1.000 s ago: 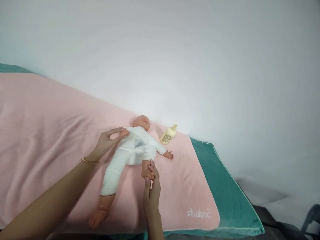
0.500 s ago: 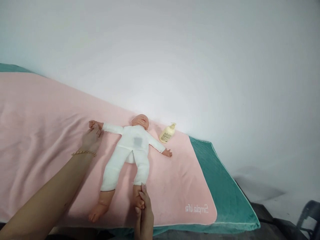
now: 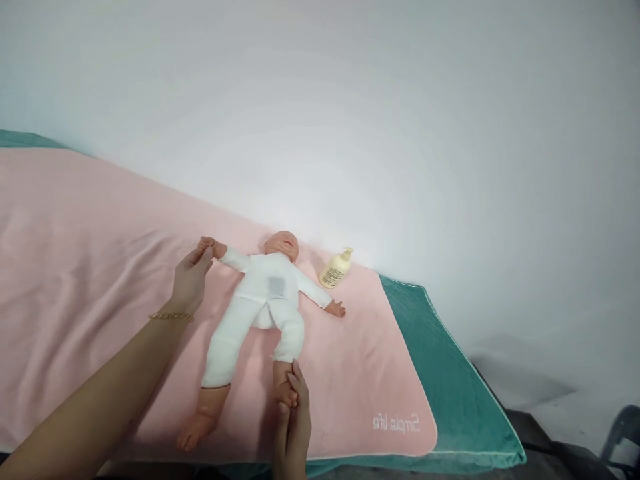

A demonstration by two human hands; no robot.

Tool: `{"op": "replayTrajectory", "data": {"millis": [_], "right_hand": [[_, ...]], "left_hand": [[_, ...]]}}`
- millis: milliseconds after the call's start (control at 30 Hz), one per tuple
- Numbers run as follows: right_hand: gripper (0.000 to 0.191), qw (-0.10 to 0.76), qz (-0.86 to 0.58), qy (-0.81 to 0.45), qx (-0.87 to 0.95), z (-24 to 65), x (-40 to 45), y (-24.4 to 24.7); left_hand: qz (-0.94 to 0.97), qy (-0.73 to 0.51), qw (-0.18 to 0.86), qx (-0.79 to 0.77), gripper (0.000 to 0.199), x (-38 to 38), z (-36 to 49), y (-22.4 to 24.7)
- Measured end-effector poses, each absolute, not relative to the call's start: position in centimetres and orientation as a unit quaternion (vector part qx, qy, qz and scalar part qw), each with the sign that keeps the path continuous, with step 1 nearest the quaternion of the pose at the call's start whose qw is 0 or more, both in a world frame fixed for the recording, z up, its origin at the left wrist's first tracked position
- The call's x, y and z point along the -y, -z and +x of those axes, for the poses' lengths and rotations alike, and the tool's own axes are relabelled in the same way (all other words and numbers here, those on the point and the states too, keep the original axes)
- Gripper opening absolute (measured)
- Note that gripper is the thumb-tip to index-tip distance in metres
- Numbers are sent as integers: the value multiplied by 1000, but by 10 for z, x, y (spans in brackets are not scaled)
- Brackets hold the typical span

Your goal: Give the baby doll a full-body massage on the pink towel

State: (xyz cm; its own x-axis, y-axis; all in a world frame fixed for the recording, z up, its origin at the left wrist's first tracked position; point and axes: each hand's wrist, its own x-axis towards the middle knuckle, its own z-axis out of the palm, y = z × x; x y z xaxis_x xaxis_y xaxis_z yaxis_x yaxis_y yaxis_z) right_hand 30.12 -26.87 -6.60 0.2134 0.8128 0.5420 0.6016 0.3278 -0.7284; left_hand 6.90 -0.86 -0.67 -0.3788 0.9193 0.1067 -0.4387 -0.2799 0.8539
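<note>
A baby doll (image 3: 270,287) with a white cloth body lies on its back on a pink blanket (image 3: 360,373), head toward the wall. My left hand (image 3: 193,277), a gold bracelet at its wrist, grips the doll's hand on the left side, and that doll arm is bent slightly upward. Around the doll's foot on the right side, my right hand (image 3: 296,413) is closed, with that leg lifted a little. The doll's other arm and leg rest spread on the blanket.
Beside the doll's head stands a pale yellow pump bottle (image 3: 336,268), tilted in view. A green cover (image 3: 445,360) shows under the blanket at the right. The white wall (image 3: 320,120) borders the far edge. A dark chair (image 3: 623,433) is at the lower right.
My left hand has moved right and slightly upward with the doll's hand, bending its arm inward. My right hand has shifted slightly right and up with the foot, so the leg bends more.
</note>
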Motion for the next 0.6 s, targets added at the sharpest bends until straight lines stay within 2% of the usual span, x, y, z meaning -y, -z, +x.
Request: {"op": "replayTrajectory", "data": {"millis": [200, 400, 600], "right_hand": [[37, 547, -548, -77, 628, 305, 224, 29], [41, 536, -534, -100, 646, 302, 179, -5], [45, 535, -541, -114, 638, 301, 159, -15]], "left_hand": [[518, -639, 405, -399, 42, 39, 92, -17], [715, -545, 293, -324, 35, 35, 98, -3], [761, -515, 252, -304, 29, 25, 97, 6]]}}
